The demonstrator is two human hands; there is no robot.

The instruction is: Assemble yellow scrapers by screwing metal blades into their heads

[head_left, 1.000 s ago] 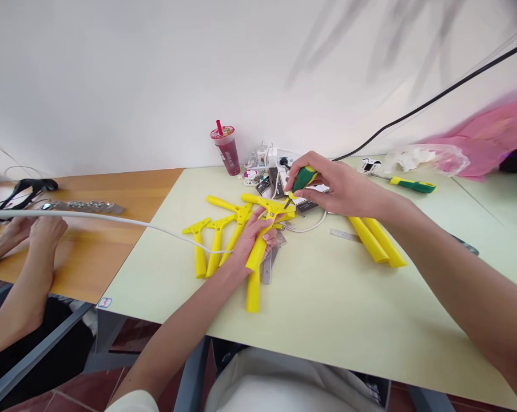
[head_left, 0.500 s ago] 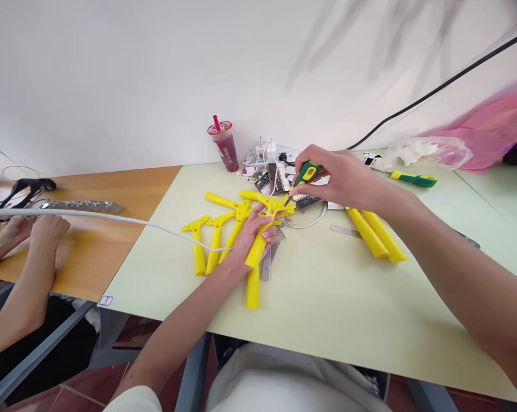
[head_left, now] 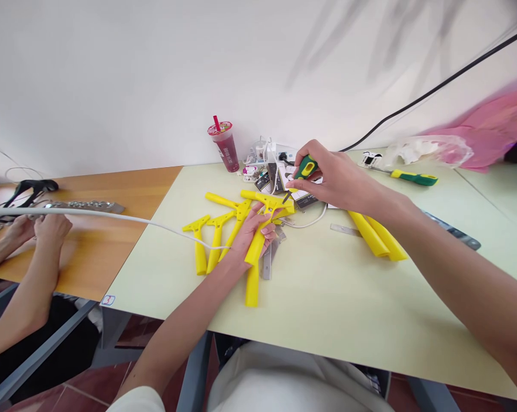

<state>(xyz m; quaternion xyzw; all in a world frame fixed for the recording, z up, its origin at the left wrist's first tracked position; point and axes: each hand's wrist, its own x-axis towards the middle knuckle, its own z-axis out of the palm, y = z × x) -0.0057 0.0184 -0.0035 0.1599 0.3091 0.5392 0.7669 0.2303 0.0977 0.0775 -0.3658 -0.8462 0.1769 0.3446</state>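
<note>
My left hand (head_left: 246, 236) is closed around the handle of a yellow T-shaped plastic scraper (head_left: 255, 246), its head turned up and away from me. In my right hand (head_left: 338, 178) is a screwdriver (head_left: 306, 167) with a green and yellow grip, slanting down to the left. Its tip is at the right part of the scraper's head; whether it sits in a screw is too small to tell. Several more yellow scrapers (head_left: 199, 246) lie beside and under my left hand. Thin metal blades (head_left: 267, 264) lie just right of it, partly covered.
Behind the hands are small dark boxes (head_left: 306, 199), a power strip and a drink cup (head_left: 226, 147). To the right lie yellow handles (head_left: 368, 233), another screwdriver (head_left: 414, 177) and a phone (head_left: 453, 230). A white cable (head_left: 173, 230) crosses my left wrist. A co-worker's hands (head_left: 48, 228) are at the left.
My right hand has shifted slightly left and up, with the screwdriver still at the scraper's head. More of the phone shows past my right forearm. The left hand has hardly moved.
</note>
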